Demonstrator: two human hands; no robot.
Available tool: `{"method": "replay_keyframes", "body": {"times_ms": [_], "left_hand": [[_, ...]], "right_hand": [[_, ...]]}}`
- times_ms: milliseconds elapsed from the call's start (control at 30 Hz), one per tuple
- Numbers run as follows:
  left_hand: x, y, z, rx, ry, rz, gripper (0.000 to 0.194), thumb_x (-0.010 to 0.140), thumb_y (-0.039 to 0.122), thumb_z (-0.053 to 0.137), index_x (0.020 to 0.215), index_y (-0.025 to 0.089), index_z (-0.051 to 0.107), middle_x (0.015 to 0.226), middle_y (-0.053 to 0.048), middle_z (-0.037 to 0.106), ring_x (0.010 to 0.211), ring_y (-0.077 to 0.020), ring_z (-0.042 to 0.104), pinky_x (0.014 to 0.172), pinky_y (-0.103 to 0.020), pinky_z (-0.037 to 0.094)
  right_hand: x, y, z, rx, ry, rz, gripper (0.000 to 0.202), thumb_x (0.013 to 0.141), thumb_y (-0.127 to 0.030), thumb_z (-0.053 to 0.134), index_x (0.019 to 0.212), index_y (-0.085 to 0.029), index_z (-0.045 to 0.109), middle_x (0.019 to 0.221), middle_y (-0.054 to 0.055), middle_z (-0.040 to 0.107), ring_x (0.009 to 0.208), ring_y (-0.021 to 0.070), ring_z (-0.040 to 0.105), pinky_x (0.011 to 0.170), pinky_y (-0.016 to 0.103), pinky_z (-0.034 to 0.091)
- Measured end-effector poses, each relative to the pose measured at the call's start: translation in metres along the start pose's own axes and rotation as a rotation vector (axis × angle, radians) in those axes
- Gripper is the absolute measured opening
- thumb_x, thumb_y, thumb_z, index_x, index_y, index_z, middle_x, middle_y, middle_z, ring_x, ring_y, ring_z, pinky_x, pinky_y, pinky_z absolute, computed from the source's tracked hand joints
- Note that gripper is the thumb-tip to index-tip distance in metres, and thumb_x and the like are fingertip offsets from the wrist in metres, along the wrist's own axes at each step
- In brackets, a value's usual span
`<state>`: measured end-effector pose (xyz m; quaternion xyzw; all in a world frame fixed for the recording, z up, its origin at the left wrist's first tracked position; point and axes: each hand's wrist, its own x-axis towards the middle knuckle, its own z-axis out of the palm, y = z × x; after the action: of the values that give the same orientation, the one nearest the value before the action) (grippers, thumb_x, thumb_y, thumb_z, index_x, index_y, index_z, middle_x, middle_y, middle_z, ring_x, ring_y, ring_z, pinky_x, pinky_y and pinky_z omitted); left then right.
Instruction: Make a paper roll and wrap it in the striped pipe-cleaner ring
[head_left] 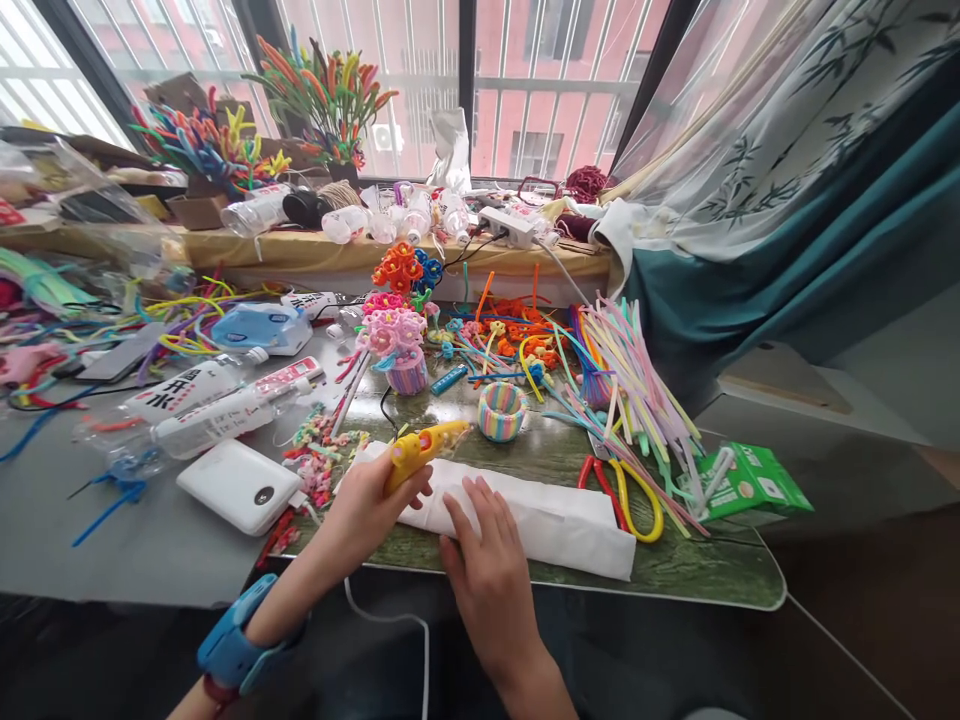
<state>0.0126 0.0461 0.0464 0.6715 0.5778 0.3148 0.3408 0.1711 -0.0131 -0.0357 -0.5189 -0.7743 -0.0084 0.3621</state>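
My left hand [375,500] is wrapped round a yellow glue gun [421,450], whose nozzle points right. My right hand [487,560] lies palm down with its fingers apart on a folded white cloth or paper [566,520] along the table's front. Just behind the white sheet stands a small striped ring-shaped pot [501,412] in pastel colours. Farther back and to the left is a striped pot [408,372] holding pink fuzzy flowers [394,330]. Red- and yellow-handled tools [637,505] lie at the sheet's right end.
Pastel pipe cleaners [637,370] spread over the right side, near a green packet [757,478]. On the left are a white power bank [240,487] and plastic bottles [225,415]. Orange fuzzy pieces [517,325] lie at the back, below a cluttered windowsill [465,262].
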Motion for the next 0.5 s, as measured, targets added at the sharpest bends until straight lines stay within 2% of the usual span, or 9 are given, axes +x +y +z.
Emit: {"method": "replay_keyframes", "body": {"times_ms": [100,200,300,367,433,500], "left_hand": [[0.002,-0.004,0.001,-0.049,0.006,-0.006,0.031,0.085,0.049,0.056,0.078,0.019,0.062,0.065,-0.001,0.070,0.053,-0.0148,0.066,0.053,-0.024,0.050],[0.003,0.000,-0.004,-0.100,0.051,0.003,0.034,0.085,0.051,0.056,0.076,0.018,0.061,0.065,-0.001,0.069,0.050,-0.0131,0.063,0.047,-0.022,0.047],[0.005,0.007,-0.013,-0.155,0.059,0.005,0.040,0.084,0.055,0.057,0.071,0.017,0.060,0.061,-0.002,0.067,0.047,-0.0117,0.058,0.044,-0.022,0.044],[0.005,0.010,-0.019,-0.175,0.052,-0.002,0.044,0.083,0.058,0.057,0.068,0.017,0.059,0.058,-0.001,0.064,0.045,-0.0103,0.054,0.043,-0.021,0.042],[0.004,0.010,-0.022,-0.176,0.048,-0.017,0.048,0.083,0.060,0.056,0.064,0.017,0.058,0.052,0.000,0.060,0.043,-0.0092,0.050,0.043,-0.021,0.038],[0.003,0.009,-0.023,-0.163,0.056,-0.031,0.049,0.082,0.061,0.058,0.061,0.017,0.057,0.047,0.002,0.054,0.041,-0.0086,0.047,0.043,-0.021,0.036]], "right_hand": [[-0.001,-0.002,0.000,0.048,-0.033,-0.144,0.041,0.097,-0.013,0.044,0.136,-0.015,0.056,0.144,0.011,0.056,0.140,0.0221,0.044,0.113,0.039,0.043],[0.002,-0.005,0.010,0.076,-0.086,-0.160,0.037,0.098,-0.023,0.049,0.134,-0.016,0.057,0.139,0.009,0.061,0.135,0.0229,0.050,0.112,0.040,0.043],[0.008,-0.007,0.019,0.176,-0.065,-0.050,0.031,0.099,-0.021,0.047,0.126,-0.017,0.062,0.128,0.009,0.068,0.127,0.0250,0.056,0.110,0.045,0.044],[0.016,-0.008,0.020,0.319,-0.027,0.053,0.027,0.099,-0.020,0.046,0.119,-0.020,0.065,0.120,0.008,0.070,0.119,0.0240,0.061,0.105,0.044,0.048],[0.028,-0.009,0.018,0.489,0.022,0.174,0.022,0.097,-0.026,0.054,0.116,-0.022,0.065,0.114,0.007,0.071,0.109,0.0222,0.064,0.095,0.039,0.052],[0.044,-0.012,0.016,0.638,0.050,0.285,0.029,0.090,-0.032,0.067,0.117,-0.022,0.065,0.107,0.006,0.071,0.098,0.0208,0.065,0.084,0.034,0.055]]}}
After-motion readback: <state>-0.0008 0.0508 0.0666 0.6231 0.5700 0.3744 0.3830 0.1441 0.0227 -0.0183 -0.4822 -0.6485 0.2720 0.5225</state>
